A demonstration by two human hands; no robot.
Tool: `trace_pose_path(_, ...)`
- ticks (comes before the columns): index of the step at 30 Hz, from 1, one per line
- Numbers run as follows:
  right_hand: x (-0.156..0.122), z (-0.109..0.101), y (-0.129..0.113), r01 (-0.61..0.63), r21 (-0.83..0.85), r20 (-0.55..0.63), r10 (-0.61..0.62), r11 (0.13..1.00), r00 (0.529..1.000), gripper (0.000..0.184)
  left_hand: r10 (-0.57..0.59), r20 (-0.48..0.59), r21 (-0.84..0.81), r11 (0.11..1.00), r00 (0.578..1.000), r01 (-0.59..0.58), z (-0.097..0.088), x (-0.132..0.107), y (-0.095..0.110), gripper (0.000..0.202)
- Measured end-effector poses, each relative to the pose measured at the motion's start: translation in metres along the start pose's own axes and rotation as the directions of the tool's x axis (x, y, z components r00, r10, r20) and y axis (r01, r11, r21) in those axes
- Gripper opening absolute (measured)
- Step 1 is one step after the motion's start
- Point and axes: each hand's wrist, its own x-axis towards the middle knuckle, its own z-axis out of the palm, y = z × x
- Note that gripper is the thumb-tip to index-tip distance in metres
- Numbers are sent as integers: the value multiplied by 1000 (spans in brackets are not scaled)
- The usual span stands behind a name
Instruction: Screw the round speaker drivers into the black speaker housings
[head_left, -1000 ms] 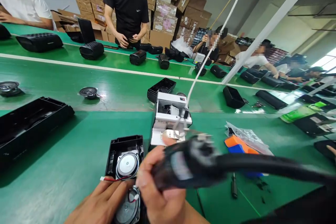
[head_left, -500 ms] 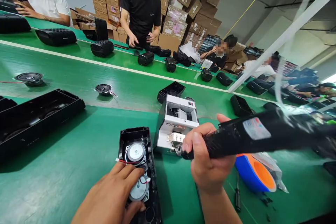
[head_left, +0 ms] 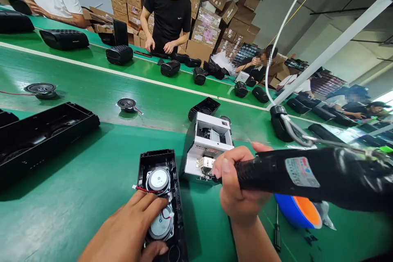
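I saw bare green desk (head_left: 76, 196) open to the left of the speaker housing (head_left: 159, 196). The white screw feeder (head_left: 208, 147) blocked the far side, the long black case (head_left: 46, 135) walled the left, and a blue-orange bowl (head_left: 297, 213), perhaps tape, crowded the right.

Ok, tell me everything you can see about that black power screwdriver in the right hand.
The power screwdriver is a thick black barrel, matte-looking, with a white printed label on its side. It lies nearly level, its tip at the front of the white screw feeder box. The right hand grips its front end. A metal hook and a white cable rise from its body.
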Motion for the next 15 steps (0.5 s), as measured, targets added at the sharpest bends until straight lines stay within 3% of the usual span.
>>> trace_pose_path(3,2,2,-4,-104,-14,-13,104,994,994,50,70,-10,-16,997,997,-71,0,-1,-8,60)
trace_pose_path(7,-2,5,-26,-299,43,-19,300,953,954,46,93,7,-14,996,996,-93,-2,0,-7,60)
trace_pose_path(11,-12,-3,-61,-256,173,-100,275,951,956,51,79,-3,-52,996,997,-79,-10,-1,4,60)
trace_pose_path(13,-15,-12,-74,-269,200,16,272,942,962,31,57,42,-71,996,997,-54,-15,-1,10,57)
trace_pose_path(14,-17,-17,-77,-292,201,131,270,935,954,12,41,76,-77,996,996,-35,-18,0,12,56)
trace_pose_path(15,-20,-21,-78,-315,198,258,261,928,930,9,23,108,-77,997,994,-14,-21,1,15,56)
